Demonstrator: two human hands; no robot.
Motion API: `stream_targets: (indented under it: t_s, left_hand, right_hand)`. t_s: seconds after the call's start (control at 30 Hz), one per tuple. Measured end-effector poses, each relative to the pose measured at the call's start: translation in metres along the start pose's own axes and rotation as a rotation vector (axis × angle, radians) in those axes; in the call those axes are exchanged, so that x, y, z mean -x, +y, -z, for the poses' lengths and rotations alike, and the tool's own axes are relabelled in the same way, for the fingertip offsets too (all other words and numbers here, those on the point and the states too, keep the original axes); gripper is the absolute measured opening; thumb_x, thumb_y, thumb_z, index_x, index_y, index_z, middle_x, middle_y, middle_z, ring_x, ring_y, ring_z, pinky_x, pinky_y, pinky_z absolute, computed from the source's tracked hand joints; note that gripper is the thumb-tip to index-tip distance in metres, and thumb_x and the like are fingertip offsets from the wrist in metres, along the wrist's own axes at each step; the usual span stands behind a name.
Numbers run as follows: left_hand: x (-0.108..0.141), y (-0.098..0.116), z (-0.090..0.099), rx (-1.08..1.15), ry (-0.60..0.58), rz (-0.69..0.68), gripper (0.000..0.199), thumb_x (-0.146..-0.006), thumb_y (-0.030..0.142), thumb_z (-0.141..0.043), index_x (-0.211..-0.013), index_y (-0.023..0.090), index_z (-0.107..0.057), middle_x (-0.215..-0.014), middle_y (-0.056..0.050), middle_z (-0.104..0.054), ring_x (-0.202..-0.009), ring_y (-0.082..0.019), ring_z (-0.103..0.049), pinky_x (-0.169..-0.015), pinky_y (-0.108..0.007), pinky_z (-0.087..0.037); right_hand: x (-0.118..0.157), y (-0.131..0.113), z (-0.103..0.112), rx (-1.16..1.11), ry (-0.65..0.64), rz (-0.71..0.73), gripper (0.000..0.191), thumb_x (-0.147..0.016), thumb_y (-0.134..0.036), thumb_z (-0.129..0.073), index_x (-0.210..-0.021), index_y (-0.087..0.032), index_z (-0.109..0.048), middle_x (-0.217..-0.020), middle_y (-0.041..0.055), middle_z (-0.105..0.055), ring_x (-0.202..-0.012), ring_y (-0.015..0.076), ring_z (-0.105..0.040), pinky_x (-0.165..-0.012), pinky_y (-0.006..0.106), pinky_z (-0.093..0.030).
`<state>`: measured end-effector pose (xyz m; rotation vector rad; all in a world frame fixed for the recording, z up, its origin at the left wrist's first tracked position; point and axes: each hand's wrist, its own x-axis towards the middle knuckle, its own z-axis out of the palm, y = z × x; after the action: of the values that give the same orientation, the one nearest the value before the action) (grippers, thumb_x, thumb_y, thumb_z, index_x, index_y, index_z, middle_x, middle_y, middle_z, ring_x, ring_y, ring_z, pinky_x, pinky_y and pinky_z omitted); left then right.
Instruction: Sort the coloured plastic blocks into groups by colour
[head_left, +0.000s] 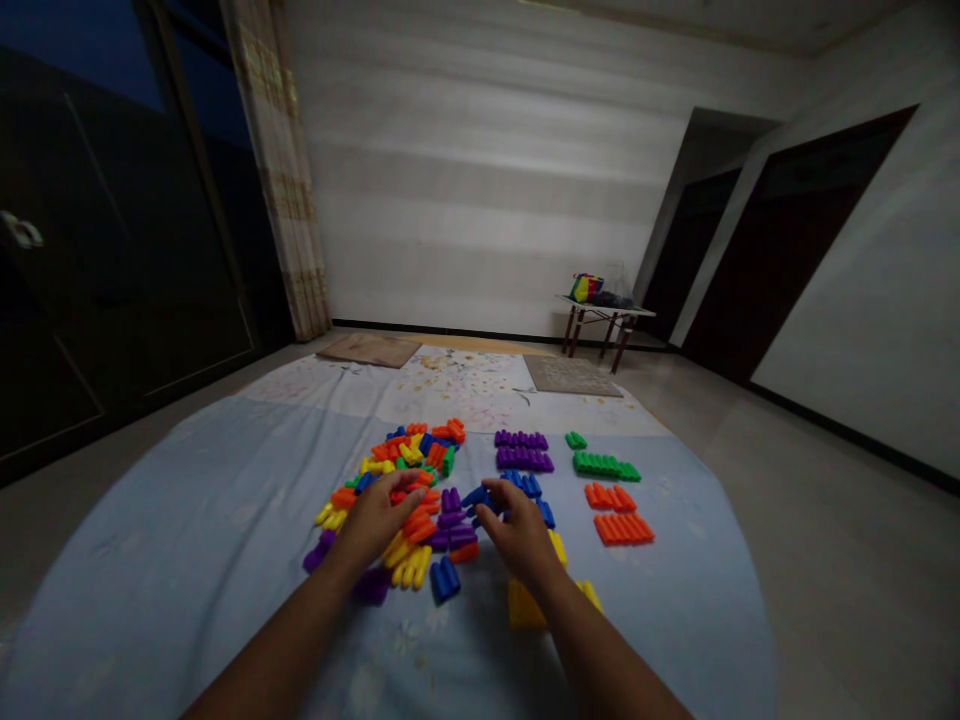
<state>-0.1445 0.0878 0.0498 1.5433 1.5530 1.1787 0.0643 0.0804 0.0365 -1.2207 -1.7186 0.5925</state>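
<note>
My left hand (379, 518) reaches over a mixed heap of plastic toy pieces, its thumb and fingers apart above orange pieces (418, 526). Whether the fingertips touch them is unclear. Between the thumb and fingers of my right hand (519, 528) is a blue plastic toy piece (475, 497), just right of the heap. Purple pieces (452, 520) lie between my hands. Close to my right hand are more blue pieces (523, 483) and yellow pieces (525, 606), partly hidden by the hand and forearm.
Sorted rows include purple pieces (525, 459), green pieces (606, 466) and orange pieces (624, 529). A floral cloth (660, 620) covers the round table. Two flat boards (574, 375) (369, 349) lie on its far side. Behind, a small table (637, 311) holds a colourful bag (585, 288).
</note>
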Motion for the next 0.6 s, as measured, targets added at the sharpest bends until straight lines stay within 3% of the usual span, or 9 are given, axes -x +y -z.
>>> stream_targets:
  t_s: [0.13,0.27,0.37,0.5,0.6]
  left_hand:
    - [0.006,0.018,-0.022,-0.025,-0.087,-0.065,0.044,-0.077,0.052,-0.048,-0.096,0.015,-0.061,-0.089,-0.007,-0.066,-0.087,-0.021,-0.061,-0.078,-0.033,-0.047]
    - [0.012,0.037,-0.042,-0.032,-0.325,-0.085,0.048,-0.073,0.048,-0.055,-0.107,0.015,-0.058,-0.078,-0.002,-0.063,-0.074,-0.017,-0.058,-0.064,-0.026,-0.045]
    - [0.011,0.046,-0.049,-0.147,-0.427,-0.162,0.04,-0.074,0.041,-0.054,-0.106,0.017,-0.06,-0.07,0.001,-0.06,-0.065,-0.013,-0.054,-0.058,-0.023,-0.04]
    - [0.003,0.049,-0.051,-0.289,-0.371,-0.238,0.031,-0.078,0.038,-0.049,-0.098,0.019,-0.063,-0.067,0.001,-0.06,-0.063,-0.014,-0.055,-0.058,-0.023,-0.038]
    - [-0.008,0.045,-0.055,-0.38,-0.31,-0.282,0.028,-0.078,0.033,-0.048,-0.099,0.02,-0.061,-0.075,-0.001,-0.064,-0.069,-0.015,-0.058,-0.064,-0.025,-0.04]
  right_hand:
    - [0.001,0.001,0.005,0.073,0.049,0.129,0.025,-0.076,-0.019,-0.056,-0.101,-0.02,-0.059,-0.088,0.0043,-0.064,-0.081,0.0176,-0.059,-0.075,0.032,-0.049]
    - [0.004,0.002,0.013,0.159,0.027,0.238,0.019,-0.076,-0.014,-0.056,-0.094,-0.02,-0.059,-0.087,0.0047,-0.062,-0.083,0.0183,-0.057,-0.074,0.032,-0.048]
    - [0.007,0.004,0.021,0.182,-0.01,0.292,0.019,-0.078,-0.015,-0.057,-0.096,-0.021,-0.058,-0.088,0.0047,-0.062,-0.084,0.0192,-0.057,-0.075,0.033,-0.048]
    - [0.012,0.015,0.044,0.143,-0.019,0.298,0.024,-0.081,-0.02,-0.055,-0.105,-0.022,-0.057,-0.095,0.0057,-0.062,-0.087,0.0185,-0.058,-0.075,0.032,-0.049]
    - [0.018,0.034,0.069,0.13,0.112,0.194,0.022,-0.085,-0.026,-0.048,-0.103,-0.02,-0.058,-0.094,0.0072,-0.063,-0.084,0.018,-0.059,-0.071,0.031,-0.051]
